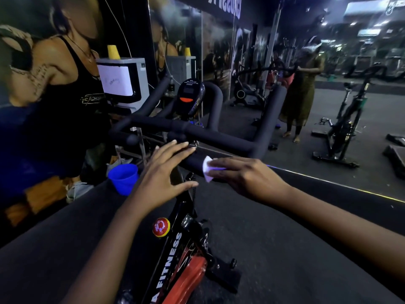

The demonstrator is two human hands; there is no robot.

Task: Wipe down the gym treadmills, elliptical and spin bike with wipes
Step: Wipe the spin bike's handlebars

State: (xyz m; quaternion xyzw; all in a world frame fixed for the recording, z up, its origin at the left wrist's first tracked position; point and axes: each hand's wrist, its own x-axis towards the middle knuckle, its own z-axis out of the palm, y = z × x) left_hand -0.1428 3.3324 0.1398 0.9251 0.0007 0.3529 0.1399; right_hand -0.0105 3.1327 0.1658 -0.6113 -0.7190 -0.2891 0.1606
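Right hand (243, 178) grips white wipe (206, 170), fingers curled over it, pressing it on near grip of spin bike (173, 249) handlebar (219, 139). Left hand (163, 172) released, fingers spread, just by bar centre. Blue cup (123, 178) on floor, left of bike.
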